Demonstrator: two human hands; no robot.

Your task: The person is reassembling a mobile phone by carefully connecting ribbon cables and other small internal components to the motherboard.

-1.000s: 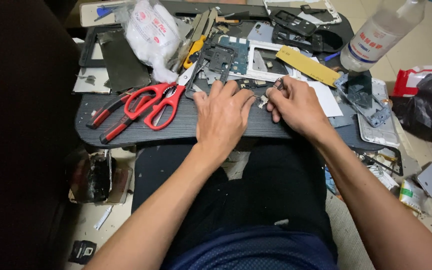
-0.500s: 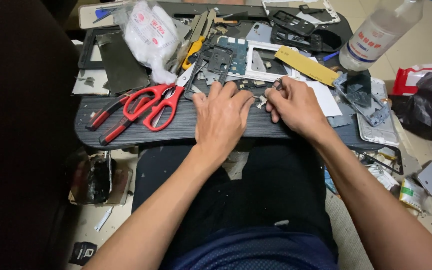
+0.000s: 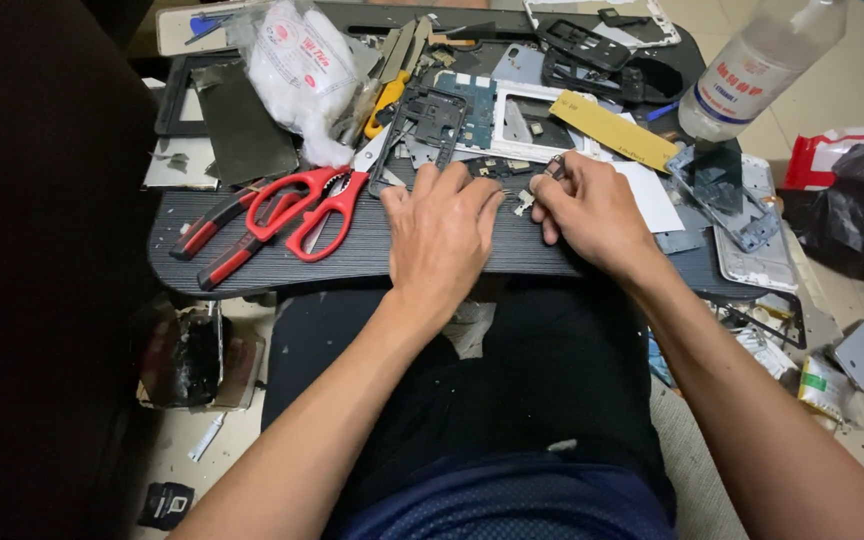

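Observation:
My left hand (image 3: 440, 228) lies palm down on the dark lap tray (image 3: 352, 250), fingers spread and pressing on small phone parts. My right hand (image 3: 592, 205) is beside it, fingers curled around a small metal piece (image 3: 555, 168) pinched at the fingertips. A tiny pale fragment (image 3: 524, 203) lies between the two hands. Just beyond the fingers sit a black phone frame (image 3: 430, 122) and a white phone frame with a blue circuit board (image 3: 512, 120).
Red-handled scissors (image 3: 317, 200) and red-handled pliers (image 3: 222, 235) lie left of my hands. A white plastic bag (image 3: 297, 70), a yellow strip (image 3: 612, 130), a clear bottle (image 3: 757, 65), and phone shells (image 3: 742, 200) crowd the tray. Scrap litters the floor at right.
Both hands stay in nearly the same place; the right fingers have shifted slightly on the small piece.

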